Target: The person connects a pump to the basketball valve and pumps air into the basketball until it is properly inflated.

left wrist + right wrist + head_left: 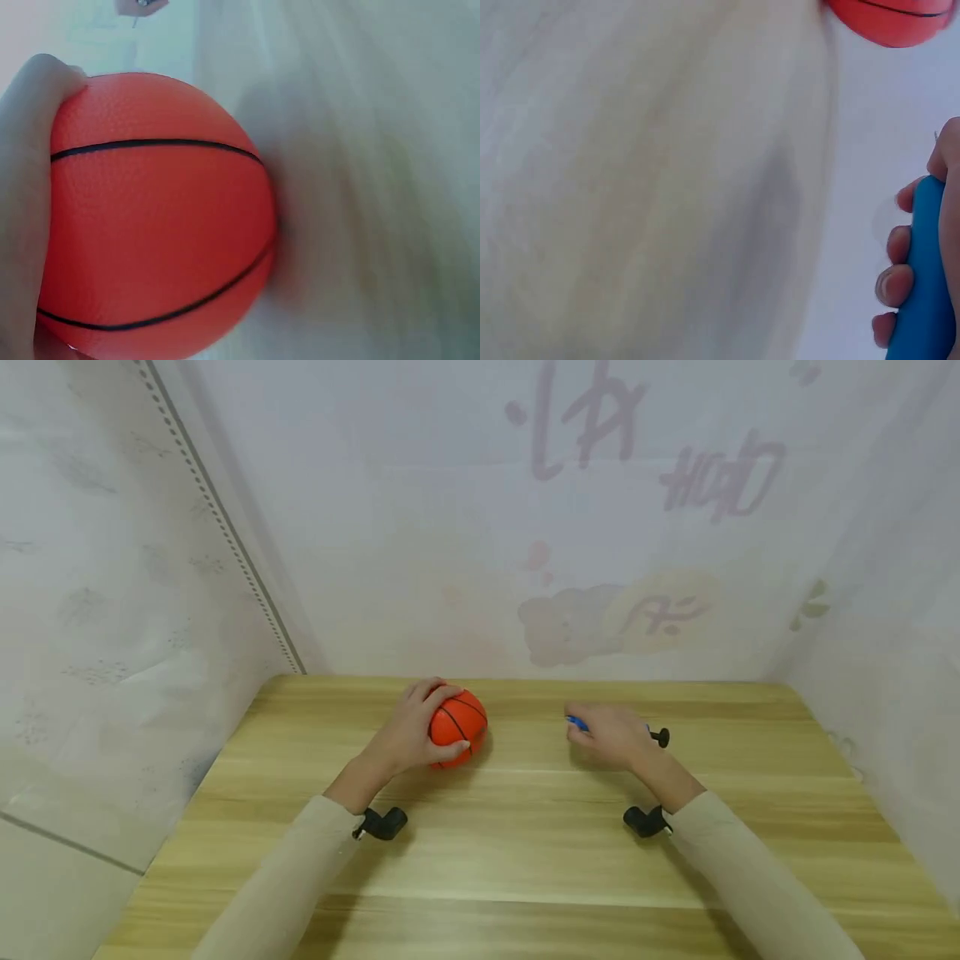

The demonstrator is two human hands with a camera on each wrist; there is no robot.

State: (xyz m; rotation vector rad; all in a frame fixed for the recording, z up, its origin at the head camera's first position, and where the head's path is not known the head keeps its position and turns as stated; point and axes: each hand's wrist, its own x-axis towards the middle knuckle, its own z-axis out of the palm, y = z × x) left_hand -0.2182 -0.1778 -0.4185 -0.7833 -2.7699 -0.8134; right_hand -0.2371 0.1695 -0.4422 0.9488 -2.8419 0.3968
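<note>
A small red-orange basketball (460,727) with black lines sits toward the far side of the wooden table. My left hand (401,735) grips it from the left, fingers over the top and thumb across its near side. The left wrist view shows the ball (157,217) up close, against the table surface. To the right, my right hand (611,735) holds a blue ball pump (922,277), fingers curled round the barrel. A black handle end (660,737) sticks out behind that hand, and a thin needle shows past the thumb. Most of the barrel is hidden in the head view.
The wood-grain table (510,852) ends at a pale printed wall covering (405,568) at the back, with more pale sheeting on both sides. Black wrist cameras (386,823) sit by both cuffs. A gap of bare wood lies between the hands.
</note>
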